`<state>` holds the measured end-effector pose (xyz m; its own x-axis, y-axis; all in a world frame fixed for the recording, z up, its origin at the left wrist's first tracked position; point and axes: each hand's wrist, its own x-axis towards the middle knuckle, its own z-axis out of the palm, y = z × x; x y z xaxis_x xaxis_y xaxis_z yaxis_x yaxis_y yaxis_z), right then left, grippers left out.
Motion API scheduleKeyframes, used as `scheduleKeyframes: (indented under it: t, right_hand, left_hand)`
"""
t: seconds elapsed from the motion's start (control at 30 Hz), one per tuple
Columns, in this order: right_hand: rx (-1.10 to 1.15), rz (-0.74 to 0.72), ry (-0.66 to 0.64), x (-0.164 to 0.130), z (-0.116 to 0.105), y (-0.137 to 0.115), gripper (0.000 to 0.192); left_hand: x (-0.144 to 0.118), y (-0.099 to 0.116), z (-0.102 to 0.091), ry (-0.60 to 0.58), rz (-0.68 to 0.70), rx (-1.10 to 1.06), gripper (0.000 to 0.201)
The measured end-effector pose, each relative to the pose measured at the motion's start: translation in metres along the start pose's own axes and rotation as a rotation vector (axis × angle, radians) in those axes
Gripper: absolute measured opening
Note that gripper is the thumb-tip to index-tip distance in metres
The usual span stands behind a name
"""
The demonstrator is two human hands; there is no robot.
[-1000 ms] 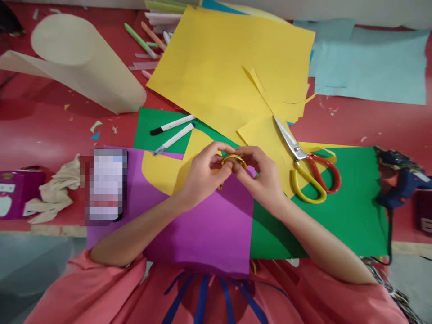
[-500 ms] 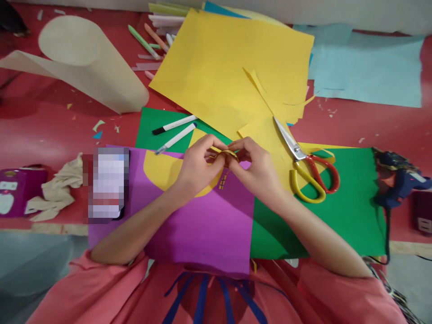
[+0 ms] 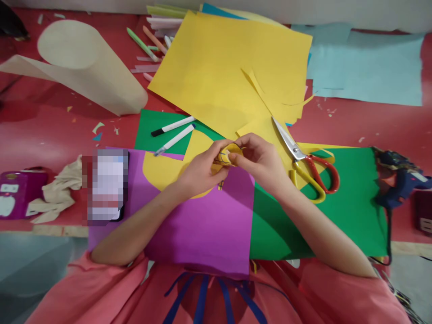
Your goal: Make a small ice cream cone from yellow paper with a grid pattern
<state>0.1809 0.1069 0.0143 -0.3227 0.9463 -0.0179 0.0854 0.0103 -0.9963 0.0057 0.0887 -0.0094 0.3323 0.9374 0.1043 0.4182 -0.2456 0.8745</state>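
Observation:
Between both hands is a small curled piece of yellow paper [image 3: 223, 157] with dark drawn lines. My left hand [image 3: 201, 170] is closed around its left side. My right hand [image 3: 263, 161] pinches its right edge, thumb in front and fingers behind. A small yellow strip with dark lines [image 3: 220, 185] shows just below, partly hidden by my left hand. Under the hands lie a larger cut yellow shape [image 3: 160, 173] and a purple sheet [image 3: 202, 229]. To the right, scissors [image 3: 299, 155] with one red and one yellow handle lie spread.
Two white markers [image 3: 174, 140] lie on a green sheet [image 3: 324, 229]. Large yellow sheets [image 3: 232, 58] are behind, with light blue sheets [image 3: 371, 67] at the right. A cream roll [image 3: 97, 67] and a phone [image 3: 108, 184] are left; a glue gun [image 3: 403, 184] is right.
The curled yellow paper has turned so its lined outer face shows. My right hand has shifted slightly right and its thumb now presses the paper's front. My left hand has rotated around it.

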Motion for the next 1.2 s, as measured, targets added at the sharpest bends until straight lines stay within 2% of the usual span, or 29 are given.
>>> scheduleKeyframes:
  t: [0.07,0.13,0.2,0.27,0.37,0.53,0.63,0.77,0.83,0.93,1.1,1.2]
  right_hand:
    - [-0.2,-0.109,0.054,-0.006,-0.005,-0.004,0.015]
    - [-0.388,-0.236,0.045,-0.013,-0.011,-0.009,0.016]
    - [-0.501,-0.317,-0.093,-0.02,-0.016,-0.013,0.023]
    - [-0.59,-0.357,-0.236,-0.025,-0.017,-0.013,0.031]
    - [-0.709,-0.371,-0.289,-0.03,-0.01,-0.007,0.04]
    - [-0.791,-0.333,-0.277,-0.033,0.001,-0.004,0.042]
    - [-0.815,-0.322,-0.274,-0.033,-0.002,-0.01,0.039]
    - [-0.78,-0.383,-0.206,-0.034,-0.009,-0.016,0.035]
    - [-0.762,-0.39,-0.206,-0.034,-0.01,-0.017,0.036]
    - [-0.769,-0.314,-0.209,-0.033,-0.006,-0.021,0.038]
    - [-0.804,0.027,-0.168,-0.023,0.006,-0.027,0.025]
    - [-0.794,0.101,-0.151,-0.017,0.011,-0.024,0.019]
  left_hand:
    - [-0.001,-0.001,0.004,0.015,-0.034,-0.026,0.048]
    - [-0.002,-0.002,0.006,0.09,-0.067,-0.043,0.036]
    - [-0.002,-0.003,0.007,0.137,-0.105,-0.04,0.024]
    - [-0.002,-0.006,0.007,0.144,-0.121,-0.014,0.021]
    - [-0.005,-0.01,0.006,0.149,-0.088,0.015,0.021]
    - [-0.007,-0.008,0.008,0.132,-0.082,0.041,0.02]
    - [-0.006,-0.003,0.01,0.119,-0.06,0.018,0.016]
    - [-0.004,0.001,0.009,0.141,0.012,-0.026,0.015]
    - [-0.005,0.001,0.008,0.139,-0.001,-0.008,0.014]
    - [-0.006,-0.002,0.007,0.105,-0.042,0.066,0.011]
    - [-0.009,-0.005,0.01,0.053,-0.058,0.249,0.008]
    - [-0.01,-0.006,0.01,0.049,-0.057,0.324,0.012]
